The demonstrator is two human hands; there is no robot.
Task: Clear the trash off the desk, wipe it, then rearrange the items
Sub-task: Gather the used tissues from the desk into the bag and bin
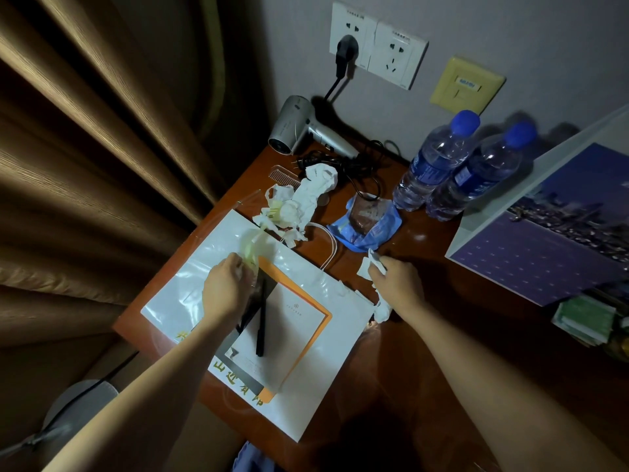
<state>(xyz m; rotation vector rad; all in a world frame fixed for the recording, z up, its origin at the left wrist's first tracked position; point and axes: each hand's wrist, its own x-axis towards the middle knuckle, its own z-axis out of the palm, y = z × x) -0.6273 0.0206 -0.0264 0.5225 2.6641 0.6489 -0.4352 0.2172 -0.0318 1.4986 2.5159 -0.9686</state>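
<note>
On the brown desk [425, 301] lies a white plastic bag [190, 277] with a notepad [289, 332] and a black pen [261, 321] on it. My left hand [226, 284] pinches a pale yellow-green wrapper [252, 248] over the bag. A small piece of white tissue [372, 267] is gripped in my right hand [396, 281], with another crumpled tissue [383, 310] under that wrist. More crumpled tissues [306, 195] lie further back, beside a blue plastic wrapper [371, 223] with something brown in it.
A silver hair dryer [299, 129] with a tangled black cord [350, 165] lies at the back, plugged into a wall socket [347, 49]. Two water bottles [456, 165] stand at the right. A comb [284, 177], a purple picture board [551, 229], green packets [585, 320] and a curtain [102, 148] surround the desk.
</note>
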